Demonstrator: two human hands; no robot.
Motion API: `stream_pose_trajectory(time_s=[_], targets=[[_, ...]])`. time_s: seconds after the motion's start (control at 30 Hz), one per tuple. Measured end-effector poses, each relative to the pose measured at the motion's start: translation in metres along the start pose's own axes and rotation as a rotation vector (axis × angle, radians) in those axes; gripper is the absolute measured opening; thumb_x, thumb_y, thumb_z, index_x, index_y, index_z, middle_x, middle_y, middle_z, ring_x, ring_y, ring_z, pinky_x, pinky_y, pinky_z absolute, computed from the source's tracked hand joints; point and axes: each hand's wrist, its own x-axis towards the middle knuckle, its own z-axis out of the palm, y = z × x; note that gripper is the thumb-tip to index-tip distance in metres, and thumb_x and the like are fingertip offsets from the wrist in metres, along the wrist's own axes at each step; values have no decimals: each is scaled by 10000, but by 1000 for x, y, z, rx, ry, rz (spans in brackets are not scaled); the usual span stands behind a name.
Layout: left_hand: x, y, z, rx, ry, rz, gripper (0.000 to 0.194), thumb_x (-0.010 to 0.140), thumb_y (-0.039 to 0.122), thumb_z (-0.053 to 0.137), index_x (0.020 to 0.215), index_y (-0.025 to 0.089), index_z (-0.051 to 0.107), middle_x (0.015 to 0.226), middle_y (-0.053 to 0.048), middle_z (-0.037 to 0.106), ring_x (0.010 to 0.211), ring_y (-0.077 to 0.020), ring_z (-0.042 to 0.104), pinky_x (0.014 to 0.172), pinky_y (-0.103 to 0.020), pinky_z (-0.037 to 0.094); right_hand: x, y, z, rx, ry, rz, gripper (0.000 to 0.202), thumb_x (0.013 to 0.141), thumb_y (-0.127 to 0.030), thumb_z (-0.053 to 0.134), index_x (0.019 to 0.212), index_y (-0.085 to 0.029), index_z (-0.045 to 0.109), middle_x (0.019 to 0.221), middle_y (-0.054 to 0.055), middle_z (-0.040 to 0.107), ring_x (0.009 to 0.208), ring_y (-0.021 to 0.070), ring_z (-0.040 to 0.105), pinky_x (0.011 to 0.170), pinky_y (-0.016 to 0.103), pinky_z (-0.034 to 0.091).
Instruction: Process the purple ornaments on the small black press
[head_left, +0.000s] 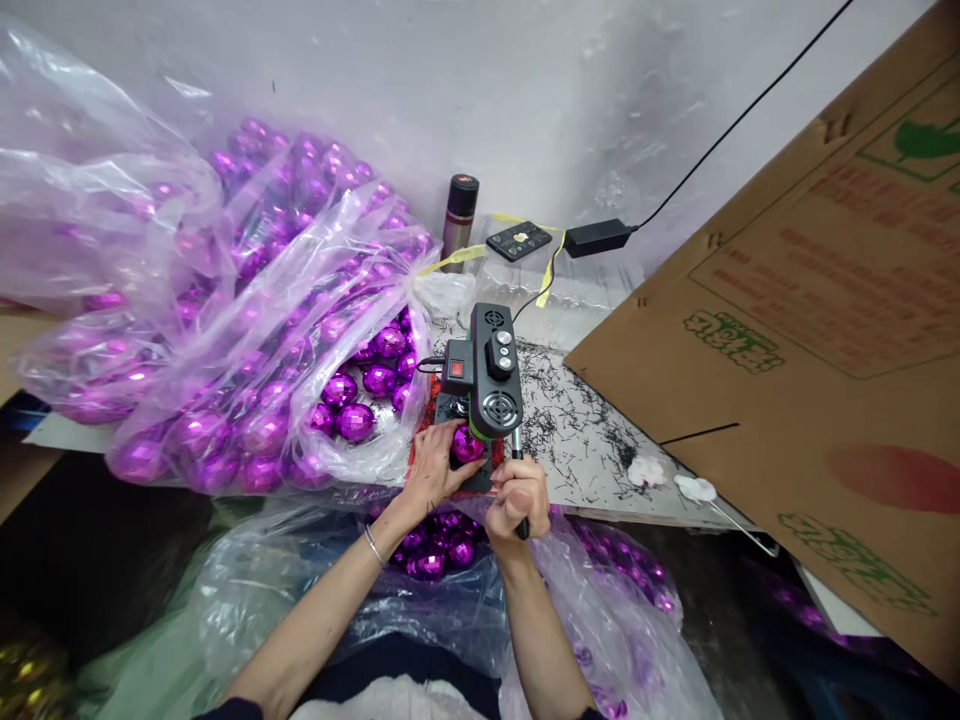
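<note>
My left hand (pixel 433 466) grips a shiny purple ball (pixel 466 444) between thumb and fingers, at the front end of a black machine (pixel 495 370) with round vents and knobs. A small box with a red switch (pixel 457 368) sits on the machine's left side. My right hand (pixel 517 500) is wrapped round the black-handled lever (pixel 523 525) at the machine's front right. Just left of the machine, more purple balls (pixel 355 422) show in the mouth of a clear plastic bag (pixel 300 300).
A large cardboard box (pixel 780 350) leans in at the right. Behind the machine are a thermos (pixel 459 220), a black device (pixel 519 241) and a power adapter (pixel 598 238). Black scraps litter the white table (pixel 570 480). Another bag of purple balls (pixel 431 560) lies below my hands.
</note>
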Motion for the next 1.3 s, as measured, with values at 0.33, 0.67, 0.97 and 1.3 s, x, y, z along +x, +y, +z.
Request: stream_pose_trajectory(time_s=[0.33, 0.67, 0.97, 1.3], targets=[[1, -1, 5, -37, -5, -28, 574, 971, 490, 809, 1436, 202, 635, 1327, -155, 769, 1262, -362, 700, 1071, -491, 507, -5, 8, 3, 0, 22, -27, 423, 1170, -309, 352, 772, -252, 486, 749, -36, 567, 637, 128, 625, 731, 347, 567], [8, -3, 9, -114, 1, -17, 614, 912, 446, 875, 1425, 205, 639, 1344, -154, 761, 1264, -365, 709, 1094, -524, 526, 0, 11, 2, 6, -7, -116, 400, 1139, -244, 400, 749, -253, 491, 738, -27, 582, 629, 136, 587, 650, 325, 509], [-33, -1, -16, -141, -13, 130, 654, 971, 355, 798, 1559, 206, 555, 1484, -201, 700, 1383, -378, 683, 1153, -595, 561, 54, -28, -7, 59, -3, 215, 433, 1112, -268, 520, 681, -238, 535, 654, -34, 549, 636, 143, 573, 599, 299, 433], [-25, -24, -139, 240, 351, -225, 377, 1122, 414, 509, 1263, 188, 776, 1145, -169, 829, 1074, -351, 782, 1003, -509, 606, 34, -22, -2, 29, 32, 124, 440, 1122, -237, 499, 682, -241, 520, 643, -30, 532, 637, 151, 595, 597, 303, 437]])
